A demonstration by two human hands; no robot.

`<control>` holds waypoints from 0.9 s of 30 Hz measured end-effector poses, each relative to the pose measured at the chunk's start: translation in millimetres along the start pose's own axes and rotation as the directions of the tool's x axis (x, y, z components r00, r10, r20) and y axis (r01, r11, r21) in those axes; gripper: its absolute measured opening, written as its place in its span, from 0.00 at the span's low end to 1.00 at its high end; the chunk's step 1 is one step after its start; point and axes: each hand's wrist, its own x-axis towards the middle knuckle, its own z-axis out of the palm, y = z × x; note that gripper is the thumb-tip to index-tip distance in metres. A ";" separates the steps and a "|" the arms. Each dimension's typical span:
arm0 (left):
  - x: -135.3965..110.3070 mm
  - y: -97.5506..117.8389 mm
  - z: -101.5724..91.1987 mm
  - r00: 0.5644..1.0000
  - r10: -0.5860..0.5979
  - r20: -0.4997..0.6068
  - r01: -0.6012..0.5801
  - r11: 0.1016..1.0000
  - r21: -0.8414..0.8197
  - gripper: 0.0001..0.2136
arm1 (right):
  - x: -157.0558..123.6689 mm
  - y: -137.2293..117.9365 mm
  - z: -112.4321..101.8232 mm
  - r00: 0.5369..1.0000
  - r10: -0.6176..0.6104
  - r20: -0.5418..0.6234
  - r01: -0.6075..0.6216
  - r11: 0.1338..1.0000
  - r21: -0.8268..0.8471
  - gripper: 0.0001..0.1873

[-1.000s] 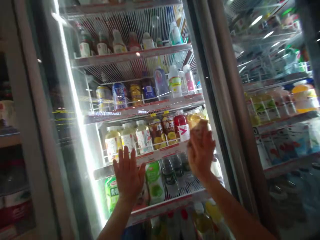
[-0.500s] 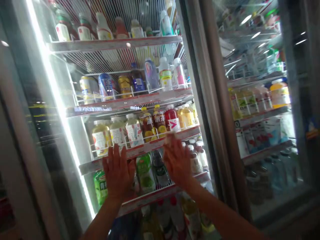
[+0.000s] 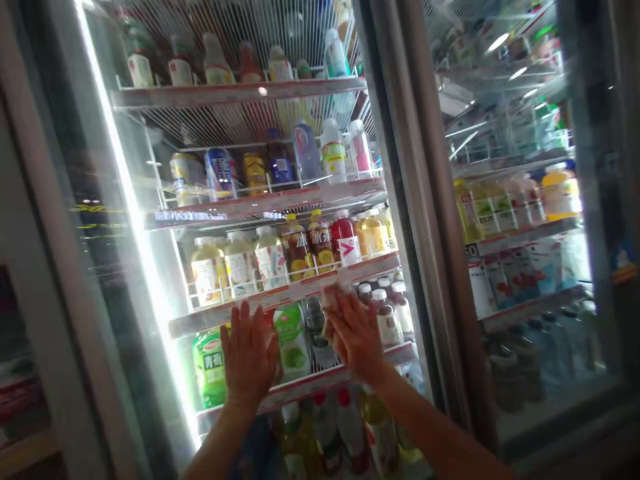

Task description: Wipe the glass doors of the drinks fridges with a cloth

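Observation:
My left hand (image 3: 250,350) lies flat with its fingers pointing up and apart, seemingly against the glass door (image 3: 193,216) of a drinks fridge. To its right, my right hand (image 3: 356,333) presses a pale, crumpled cloth (image 3: 331,297) to the same glass. Only the cloth's edges show past the fingers, and its far side is hidden. Behind the glass, at hand height, stand a green pouch (image 3: 210,367), a green-labelled pack (image 3: 293,340) and a dark bottle (image 3: 316,323). The left hand partly covers the items behind it.
Bottles and cans fill several fridge shelves (image 3: 240,98). A bright light strip (image 3: 125,180) runs down the left side. A metal door frame (image 3: 425,173) separates this door from a second stocked fridge on the right (image 3: 530,240).
My right hand and the cloth have shifted slightly down and left, while my left hand sits a little lower and further right. The whole view has also shifted slightly.

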 end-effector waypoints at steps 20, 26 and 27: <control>-29.7 18.4 4.5 0.998 -0.054 0.030 0.054 0.998 -0.009 0.33 | -71.4 36.1 -28.1 0.976 0.218 -0.002 -0.215 0.962 -0.170 0.30; -38.8 17.1 -0.1 0.997 -0.024 0.080 0.027 0.999 -0.039 0.33 | -73.3 3.7 -17.4 0.995 -0.006 0.104 0.005 1.000 0.009 0.26; -41.2 17.6 -1.3 0.996 -0.014 0.091 0.017 0.999 -0.031 0.33 | -69.1 10.8 -17.9 0.996 0.047 0.070 -0.045 0.999 -0.027 0.26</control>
